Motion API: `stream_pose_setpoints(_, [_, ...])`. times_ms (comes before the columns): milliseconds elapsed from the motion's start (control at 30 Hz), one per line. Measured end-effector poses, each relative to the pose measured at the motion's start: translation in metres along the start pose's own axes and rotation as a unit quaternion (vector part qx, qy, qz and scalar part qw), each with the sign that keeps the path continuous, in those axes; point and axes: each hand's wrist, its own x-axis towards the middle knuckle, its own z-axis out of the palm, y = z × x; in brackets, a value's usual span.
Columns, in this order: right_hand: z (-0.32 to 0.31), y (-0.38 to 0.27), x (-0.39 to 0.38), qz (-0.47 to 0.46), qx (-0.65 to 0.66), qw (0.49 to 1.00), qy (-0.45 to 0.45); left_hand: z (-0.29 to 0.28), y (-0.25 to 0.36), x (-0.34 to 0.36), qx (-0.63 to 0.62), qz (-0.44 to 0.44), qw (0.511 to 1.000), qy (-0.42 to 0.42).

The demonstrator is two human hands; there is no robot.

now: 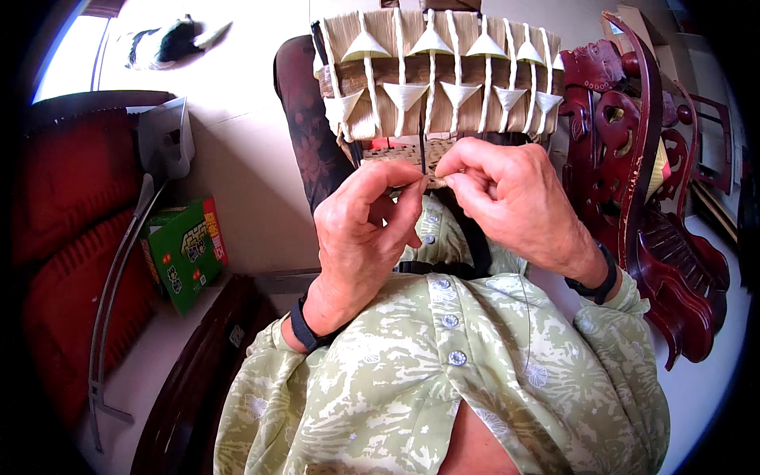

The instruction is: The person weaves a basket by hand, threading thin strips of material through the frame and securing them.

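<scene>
Head view: both hands meet at chest height, just below a woven basket (439,75) of tan straw with pale strips folded into triangles across its side. The basket sits just past the hands, its lower part hidden behind them; its top is cut by the frame edge.

The left hand (368,237) has thumb and forefinger pinched together on a thin straw strip (431,181). The right hand (514,202) is likewise pinched shut on the same strip from the other side, fingertips of both hands nearly touching. Only a small bit of the strip shows between the fingers; where it joins the basket cannot be made out. A dark thin strand (422,146) runs down from the basket to the pinch point; cannot tell if it is thread or a stake.

Each wrist carries a dark band. The green patterned shirt (443,380) with pale buttons fills the lower frame and hides the lap.

Right of the hands stands a carved dark red wooden chair (641,182), partly cut at the rim. To the left, a green box (184,253) with red edging lies near a grey curved bar (119,277). A red cushioned seat (71,237) is bent and dim at the left edge. A black-and-white object (170,39) at top left is too small to identify.
</scene>
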Motion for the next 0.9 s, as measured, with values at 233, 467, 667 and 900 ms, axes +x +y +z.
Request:
stream_pose_setpoints(233, [-0.002, -0.011, -0.001, 0.026, -0.024, 0.999, -0.01, 0.009, -0.004, -0.002, 0.075, 0.075, 0.993, 0.044])
stream_pose_setpoints(467, [-0.008, -0.013, 0.01, 0.106, 0.037, 0.992, -0.06, 0.008, -0.011, -0.012, 0.069, 0.141, 0.987, 0.024])
stream_pose_setpoints(667, [-0.008, 0.0, 0.012, 0.082, 0.053, 0.993, -0.068, 0.004, -0.011, -0.012, 0.039, 0.15, 0.988, -0.009])
stream_pose_setpoints(900, [-0.018, -0.02, 0.013, 0.149, 0.065, 0.98, -0.112, 0.008, -0.02, -0.019, 0.073, 0.165, 0.983, 0.016])
